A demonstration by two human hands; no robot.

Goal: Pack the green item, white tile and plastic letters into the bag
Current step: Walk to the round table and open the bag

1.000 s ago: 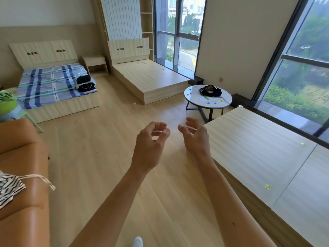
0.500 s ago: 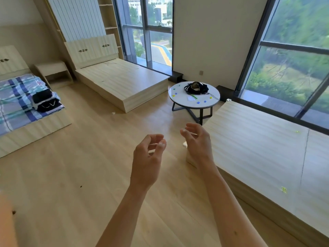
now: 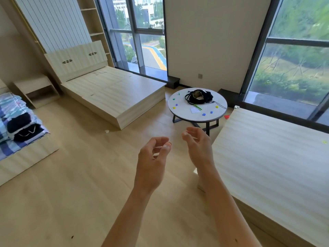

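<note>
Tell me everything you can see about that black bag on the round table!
The black bag sits slumped toward the back of the round white table. It looks soft, like cloth, and its mouth gapes open, showing a pale inside. Dark straps loop out at its left side, and a thin chain trails from it toward the table's right edge. A green stick lies just in front of it, with a white tile and small coloured pieces scattered around. Neither hand touches it.

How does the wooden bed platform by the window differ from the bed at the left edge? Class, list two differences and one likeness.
1. The wooden bed platform is bare; the left bed wears a blue striped cover.
2. The platform carries almost nothing; the left bed holds folded dark clothing.
Both have pale wooden frames and stand on the same wood floor.
</note>
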